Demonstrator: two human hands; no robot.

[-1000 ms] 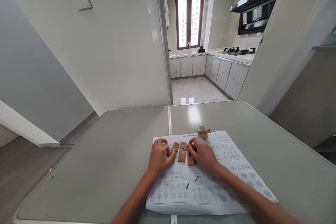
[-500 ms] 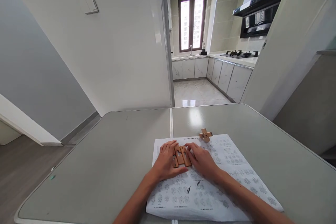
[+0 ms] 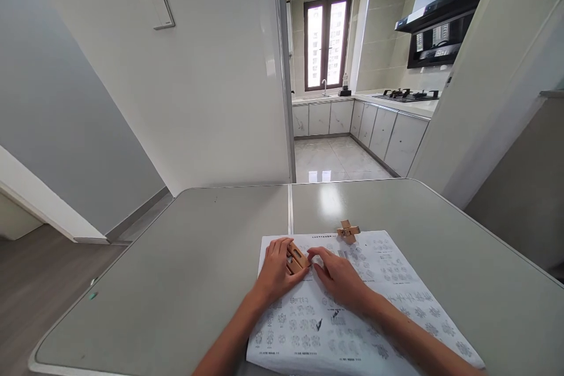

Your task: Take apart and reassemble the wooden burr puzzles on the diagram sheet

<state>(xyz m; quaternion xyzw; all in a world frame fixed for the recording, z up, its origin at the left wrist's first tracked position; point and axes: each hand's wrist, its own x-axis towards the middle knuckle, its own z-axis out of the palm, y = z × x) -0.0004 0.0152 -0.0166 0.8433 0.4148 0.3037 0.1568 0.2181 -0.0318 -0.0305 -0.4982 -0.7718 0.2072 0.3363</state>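
Between the thumb and fingers of my left hand [image 3: 277, 270] sit several wooden puzzle pieces [image 3: 298, 257], pressed close together and set at a slant. The top piece shows a long slot; the hand hides the left ends. My right hand [image 3: 339, 276] is just to the right of these pieces, its fingers bent and a gap between thumb and index finger. Whether its fingertips touch the wood I cannot tell. Under both hands lies a large printed sheet [image 3: 365, 329] covered in small diagrams. Beyond the right hand, an assembled wooden cross puzzle [image 3: 348, 231] rests at the sheet's far edge.
The grey table [image 3: 154, 282] has a pale seam [image 3: 289, 205] down its middle. A small green bit [image 3: 93, 295] lies near its left edge. Past the table, a doorway opens onto a kitchen with a counter [image 3: 392, 103], gas hob and window [image 3: 326, 41].
The pieces lay flat in a row with numbers up; now they are bunched at a slant in my left hand, its thumb raised against them. The view has shifted slightly.
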